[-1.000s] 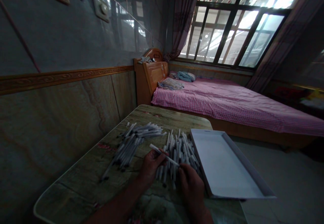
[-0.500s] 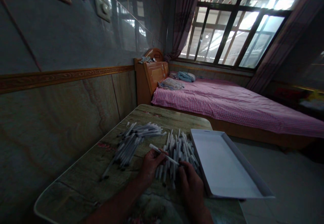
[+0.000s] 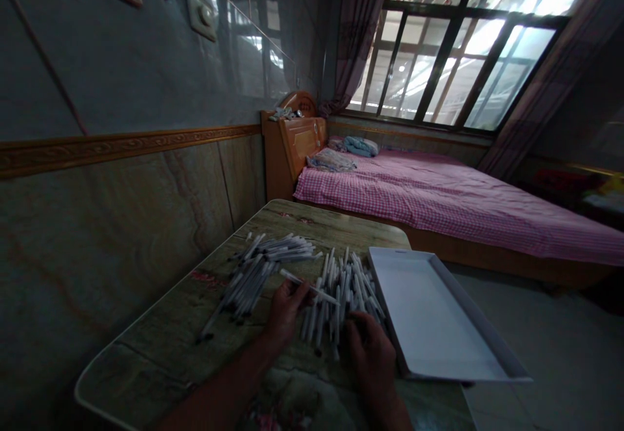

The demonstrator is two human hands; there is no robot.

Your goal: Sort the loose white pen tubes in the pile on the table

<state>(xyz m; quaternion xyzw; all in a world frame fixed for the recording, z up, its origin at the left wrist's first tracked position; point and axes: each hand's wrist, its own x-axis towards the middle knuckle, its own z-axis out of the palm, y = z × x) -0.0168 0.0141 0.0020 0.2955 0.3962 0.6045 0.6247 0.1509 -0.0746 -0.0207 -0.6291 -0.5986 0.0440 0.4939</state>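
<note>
A slim whitish pen (image 3: 324, 296) is pinched in my left hand (image 3: 286, 307), pointing down and to the right above the table. My right hand (image 3: 371, 348) is just right of the pen's lower end and apart from it. Its fingers are curled together, and whatever they may hold is hidden. Under and beyond the hands lies a loose heap of pens (image 3: 347, 281), pale with some dark ends. To the left, another heap of similar pens (image 3: 249, 286) fans out, with more lying across its far side (image 3: 287, 248).
A shallow white tray (image 3: 441, 327) rests at the table's right side, partly beyond its edge. The table (image 3: 146, 359) has a stone-like patterned top and rounded corners. A tiled wall (image 3: 160, 223) runs along the left. Behind stands a bed (image 3: 414, 190) with a pink checked cover.
My left hand has drawn the pen slightly up and left, so its lower end has come away from my right hand. My right hand has stayed nearly in place.
</note>
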